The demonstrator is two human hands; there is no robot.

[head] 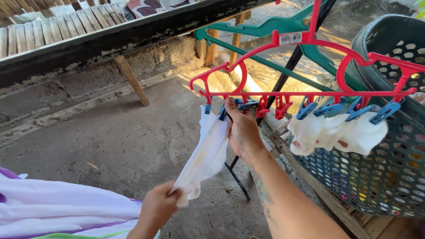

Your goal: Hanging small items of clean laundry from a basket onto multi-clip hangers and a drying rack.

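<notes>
**White cloth stretched between two hands under the red clip hanger**

A rough concrete floor (115,137) fills the lower left of the view, with a dark beam and a slatted bamboo platform (48,31) across the top and sunlight falling on the ground beyond. A dark plastic laundry basket (389,177) with a holed wall stands at about 3 o'clock, on wooden boards.

A red clip hanger (305,62) hangs in the upper middle, with a green hanger (265,26) behind it. Along its bottom bar sit blue and red pegs; the blue pegs toward 2 o'clock already hold small white pieces (336,132).

The white cloth (206,155) runs on a slant, its long axis from about 1 o'clock down to 7 o'clock. Its upper edge is at the left end of the bar, by a blue peg (208,107). The right hand (241,128) is at that upper corner, fingers closed around the cloth's edge and a peg beside it; whether the peg has bitten the cloth cannot be told. The left hand (159,206) is closed on the lower corner, pulling the cloth taut down toward 7 o'clock.

The right hand is far nearer the bar and pegs. A white and purple garment (57,208) lies at 8 o'clock, just beside the left wrist.
</notes>
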